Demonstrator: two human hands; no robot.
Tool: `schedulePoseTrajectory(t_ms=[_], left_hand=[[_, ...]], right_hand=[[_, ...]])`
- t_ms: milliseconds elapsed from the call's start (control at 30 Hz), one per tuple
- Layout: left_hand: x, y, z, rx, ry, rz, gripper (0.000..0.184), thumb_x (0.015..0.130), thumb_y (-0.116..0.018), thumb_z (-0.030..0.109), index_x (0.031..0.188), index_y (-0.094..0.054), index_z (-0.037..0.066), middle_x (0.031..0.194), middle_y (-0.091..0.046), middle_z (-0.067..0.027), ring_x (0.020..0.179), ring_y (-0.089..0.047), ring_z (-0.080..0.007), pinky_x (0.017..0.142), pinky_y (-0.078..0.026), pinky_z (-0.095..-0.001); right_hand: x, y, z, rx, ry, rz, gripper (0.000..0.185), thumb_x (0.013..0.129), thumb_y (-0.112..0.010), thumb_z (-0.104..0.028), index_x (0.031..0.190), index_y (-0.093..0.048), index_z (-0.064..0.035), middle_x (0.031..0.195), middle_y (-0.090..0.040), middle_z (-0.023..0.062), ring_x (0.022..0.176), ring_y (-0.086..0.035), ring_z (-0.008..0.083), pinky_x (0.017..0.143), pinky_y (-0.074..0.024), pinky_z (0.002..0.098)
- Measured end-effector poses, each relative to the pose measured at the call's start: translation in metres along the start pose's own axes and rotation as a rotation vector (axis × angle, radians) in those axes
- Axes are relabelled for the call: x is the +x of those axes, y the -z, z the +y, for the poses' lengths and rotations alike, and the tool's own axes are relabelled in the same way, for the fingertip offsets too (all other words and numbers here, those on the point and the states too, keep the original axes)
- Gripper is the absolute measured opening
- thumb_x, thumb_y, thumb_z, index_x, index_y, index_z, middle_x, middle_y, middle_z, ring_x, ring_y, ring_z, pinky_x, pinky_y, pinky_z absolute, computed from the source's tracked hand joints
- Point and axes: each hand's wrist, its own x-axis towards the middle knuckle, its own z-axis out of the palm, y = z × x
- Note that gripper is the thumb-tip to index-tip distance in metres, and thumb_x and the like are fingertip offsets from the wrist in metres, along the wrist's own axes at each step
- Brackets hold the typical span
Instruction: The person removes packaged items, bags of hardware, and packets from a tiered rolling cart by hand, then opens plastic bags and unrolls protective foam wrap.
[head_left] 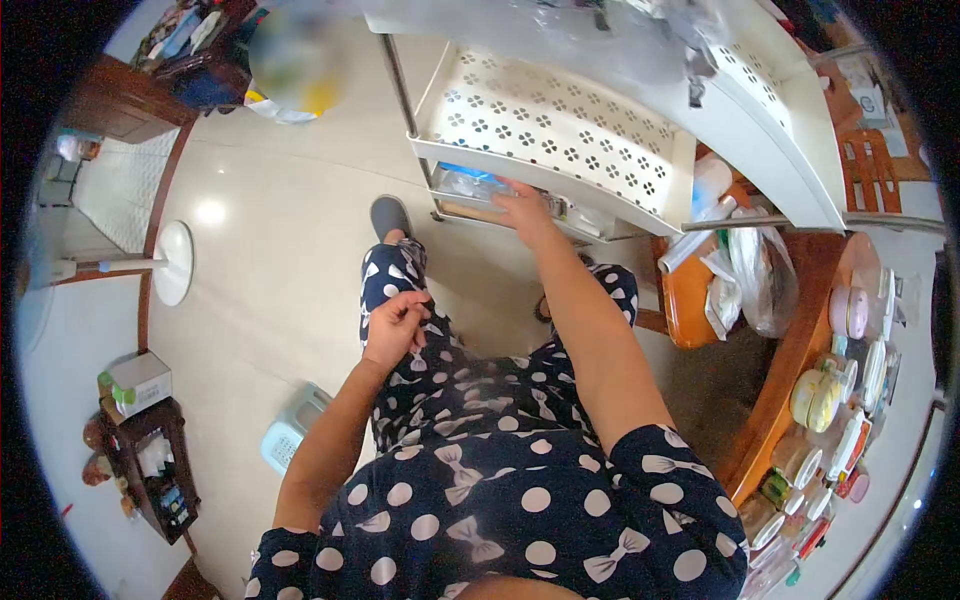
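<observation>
A white rolling shelf (560, 185) with clover-shaped cut-outs stands in front of me. My right hand (522, 208) reaches to its lower tier, fingers stretched forward and apart. Close to those fingertips lie a clear plastic bag (468, 183) and something bright blue (466, 171); whether I touch them I cannot tell. My left hand (397, 328) rests near my left knee with its fingers curled together, and nothing shows in it. Spotted dark trousers (480, 385) cover my bent legs.
On the right, an orange chair (690, 300) holds plastic bags (765, 270). Behind it, a wooden table (765, 420) carries several lidded jars and boxes. A light-blue stool (290, 428) is on the floor to my left, and a round white base (175, 263) stands farther off.
</observation>
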Motion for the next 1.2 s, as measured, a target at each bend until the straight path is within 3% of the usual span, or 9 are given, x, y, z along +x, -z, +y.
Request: schedulePoseTrajectory(t_ms=[33,167,233,333,467,533,567,1000,1200], left_hand=[[0.000,0.001,0.002,0.017,0.006,0.009,0.020,0.093,-0.049,0.010,0.108,-0.059,0.002,0.081,-0.061,-0.0038,0.047,-0.055,-0.0090,0.038,-0.043,-0.0207],[0.000,0.002,0.008,0.029,0.017,0.022,0.019,0.094,-0.049,0.010,0.108,-0.059,0.002,0.081,-0.062,-0.0039,0.048,-0.056,-0.0088,0.039,-0.042,-0.0202],[0.002,0.004,0.004,0.034,0.008,0.017,0.020,0.094,-0.049,0.010,0.108,-0.059,0.002,0.080,-0.061,-0.0037,0.048,-0.056,-0.0087,0.039,-0.042,-0.0202],[0.001,0.004,0.008,0.025,0.010,0.007,0.020,0.094,-0.049,0.011,0.109,-0.059,0.002,0.080,-0.061,-0.0034,0.048,-0.056,-0.0086,0.039,-0.042,-0.0204],[-0.001,0.005,0.009,0.010,0.015,0.007,0.020,0.094,-0.048,0.011,0.109,-0.059,0.003,0.080,-0.061,-0.0030,0.048,-0.056,-0.0085,0.039,-0.043,-0.0207],[-0.001,0.007,0.011,0.006,0.039,0.010,0.021,0.095,-0.048,0.013,0.109,-0.060,0.003,0.080,-0.061,-0.0032,0.048,-0.055,-0.0084,0.040,-0.043,-0.0211],[-0.001,0.008,0.011,0.008,0.044,0.012,0.021,0.095,-0.048,0.013,0.109,-0.060,0.003,0.080,-0.061,-0.0033,0.048,-0.055,-0.0084,0.040,-0.043,-0.0211],[0.000,0.011,0.011,0.032,-0.001,0.037,0.017,0.093,-0.050,0.011,0.104,-0.061,0.003,0.073,-0.062,-0.0040,0.046,-0.057,-0.0100,0.039,-0.045,-0.0226],[0.003,0.012,0.009,0.035,-0.008,0.020,0.019,0.091,-0.048,0.007,0.104,-0.060,0.003,0.076,-0.063,-0.0055,0.047,-0.057,-0.0107,0.040,-0.045,-0.0224]], right_hand=[[0.006,-0.006,-0.001,0.037,-0.050,0.003,0.046,0.072,-0.069,-0.009,0.117,-0.060,-0.0122,0.133,-0.044,0.0172,0.121,-0.042,0.0282,0.092,-0.0435,0.0389],[0.021,-0.017,0.004,-0.584,0.420,0.076,0.047,0.075,-0.065,-0.007,0.121,-0.057,-0.0109,0.130,-0.047,0.0186,0.122,-0.042,0.0309,0.098,-0.0384,0.0410],[0.022,-0.034,-0.010,-0.164,0.259,0.207,0.046,0.079,-0.062,-0.010,0.124,-0.055,-0.0103,0.132,-0.046,0.0202,0.124,-0.040,0.0337,0.102,-0.0350,0.0418],[0.015,-0.035,-0.040,-0.718,0.124,0.242,0.046,0.087,-0.053,-0.025,0.131,-0.049,-0.0101,0.137,-0.042,0.0204,0.129,-0.035,0.0348,0.107,-0.0281,0.0422],[0.043,-0.056,-0.025,-1.097,0.263,0.234,0.049,0.093,-0.036,-0.043,0.128,-0.051,-0.0117,0.129,-0.050,0.0159,0.124,-0.041,0.0359,0.107,-0.0245,0.0490],[0.026,-0.074,-0.061,-1.195,0.126,0.085,0.055,0.094,-0.031,-0.045,0.137,-0.042,-0.0134,0.141,-0.039,0.0146,0.135,-0.027,0.0342,0.112,-0.0161,0.0480],[0.033,-0.083,-0.052,-1.161,0.230,0.209,0.052,0.093,-0.043,-0.041,0.134,-0.043,-0.0103,0.136,-0.045,0.0147,0.127,-0.040,0.0334,0.105,-0.0293,0.0528],[0.098,-0.097,-0.043,-1.032,0.406,0.347,0.050,0.089,-0.053,-0.034,0.130,-0.045,-0.0073,0.128,-0.051,0.0146,0.117,-0.049,0.0305,0.097,-0.0395,0.0502],[0.051,-0.060,-0.029,-0.370,0.450,0.183,0.049,0.087,-0.057,-0.030,0.129,-0.046,-0.0060,0.124,-0.053,0.0146,0.112,-0.054,0.0292,0.093,-0.0442,0.0491]])
